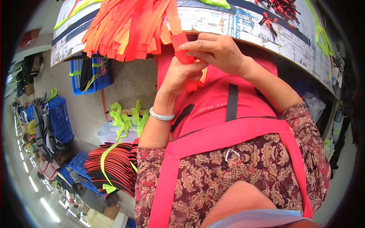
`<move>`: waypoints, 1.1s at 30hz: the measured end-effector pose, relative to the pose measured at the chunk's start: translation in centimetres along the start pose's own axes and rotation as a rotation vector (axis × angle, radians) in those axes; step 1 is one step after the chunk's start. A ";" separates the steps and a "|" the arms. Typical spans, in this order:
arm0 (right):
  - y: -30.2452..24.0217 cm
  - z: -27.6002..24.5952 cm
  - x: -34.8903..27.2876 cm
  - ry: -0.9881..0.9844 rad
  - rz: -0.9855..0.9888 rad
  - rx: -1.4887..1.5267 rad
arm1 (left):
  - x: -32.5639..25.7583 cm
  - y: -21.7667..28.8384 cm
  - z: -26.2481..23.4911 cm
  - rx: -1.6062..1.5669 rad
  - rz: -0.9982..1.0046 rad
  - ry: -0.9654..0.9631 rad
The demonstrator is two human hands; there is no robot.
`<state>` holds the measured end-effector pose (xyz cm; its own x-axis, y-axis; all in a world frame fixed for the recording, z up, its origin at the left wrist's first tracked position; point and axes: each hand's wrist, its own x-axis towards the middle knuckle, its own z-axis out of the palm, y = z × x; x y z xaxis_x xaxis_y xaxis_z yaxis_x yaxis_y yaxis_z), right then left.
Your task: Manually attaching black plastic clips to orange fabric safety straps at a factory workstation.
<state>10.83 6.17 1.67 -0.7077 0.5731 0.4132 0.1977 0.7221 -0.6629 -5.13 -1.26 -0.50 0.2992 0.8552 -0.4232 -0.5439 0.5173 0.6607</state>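
In front of my chest, at the table's near edge, my left hand (179,75) is closed round a bright orange-red fabric strip (180,40). A folded end of it shows below those fingers. My right hand (218,52) pinches the same strip a little higher, between thumb and fingertips. From there the strip runs up onto the table. Just left of it, a thick bundle of orange strips (125,28) lies on the table and hangs over its edge. How many layers my left hand grips is hidden by its fingers.
The worn table (213,21) bears small black-and-red pieces (269,22) at the right. Blue crates (61,119) stand at the left. Below them is a stack of black-and-red pieces (110,163) tied with a yellow-green band. Yellow-green strips (123,119) lie behind it.
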 end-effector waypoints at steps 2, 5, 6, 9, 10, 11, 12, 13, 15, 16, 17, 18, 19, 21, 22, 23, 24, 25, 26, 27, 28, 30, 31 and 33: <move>0.2 0.4 -0.4 0.049 -0.034 -0.059 | 0.2 -0.2 -0.1 -0.009 0.003 0.019; 0.5 0.7 -0.9 0.106 -0.050 -0.074 | 0.5 -0.4 -0.3 -0.106 -0.028 0.030; 0.4 0.7 -0.9 0.119 -0.029 -0.031 | 0.5 -0.5 -0.5 -0.066 -0.006 -0.012; -0.1 0.1 -0.8 0.059 0.423 0.546 | 0.1 0.2 -0.8 0.000 0.092 -0.065; -0.5 -0.6 -0.5 0.131 0.422 0.591 | -0.1 0.9 -0.7 0.028 0.169 -0.075; -0.2 -0.9 -0.4 0.151 0.367 0.531 | -0.5 1.6 -0.6 0.037 0.216 0.030; -0.2 -1.4 -0.2 0.169 0.307 0.470 | -0.5 2.2 -1.0 -0.074 0.243 0.020; -0.5 -1.6 0.1 0.164 0.302 0.470 | -0.1 2.3 -2.2 -0.267 0.223 -0.036; -0.7 -2.1 0.4 0.101 0.239 0.501 | 0.4 2.7 -3.2 -0.260 0.140 -0.102; -0.4 -2.0 0.4 0.101 0.242 0.504 | 0.5 2.7 -3.0 -0.261 0.136 -0.099; 0.0 -2.0 0.4 0.064 0.264 0.479 | 0.7 2.6 -2.7 -0.023 0.111 -0.124; 0.0 -2.0 0.5 0.029 0.281 0.447 | 0.7 2.7 -2.0 0.217 0.089 -0.155; -0.2 -2.1 0.5 0.032 0.282 0.443 | 0.3 2.9 -0.6 0.195 0.140 -0.071; -0.5 -2.2 0.5 0.027 0.223 0.518 | 0.2 3.2 -1.1 0.159 0.150 -0.167; -0.8 -2.1 0.5 0.029 0.223 0.516 | 0.2 3.4 -1.3 0.122 0.159 -0.258; -1.2 -1.9 0.5 0.106 0.257 0.530 | 0.1 3.2 -1.2 0.123 0.157 -0.260; -1.3 -1.8 0.5 0.185 0.290 0.542 | 0.0 3.2 -0.6 0.244 0.321 -0.075; -1.3 -2.0 0.5 0.189 0.291 0.541 | -0.2 3.3 0.1 0.363 0.482 0.114; -1.3 -2.4 0.4 0.181 0.289 0.495 | -0.5 3.4 0.8 0.366 0.480 0.111; -1.4 -2.6 0.4 0.171 0.287 0.449 | -0.8 3.6 1.6 0.573 0.698 0.192; -1.6 -2.6 0.4 0.174 0.289 0.450 | -0.9 3.6 2.1 0.781 0.916 0.274; -2.1 -2.6 0.5 0.133 0.231 0.328 | -0.4 3.3 1.9 0.879 1.059 0.251; -2.4 -2.9 0.6 0.094 0.238 0.280 | -0.5 3.3 1.9 0.886 1.011 0.258; -2.3 -3.1 0.4 0.056 0.209 0.240 | -0.9 3.3 2.1 0.895 0.958 0.262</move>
<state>12.18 5.91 5.29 -0.6290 0.7245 0.2819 0.1649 0.4786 -0.8624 -5.54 -0.25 3.30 -0.1222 0.9111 0.3937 0.2751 -0.3500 0.8954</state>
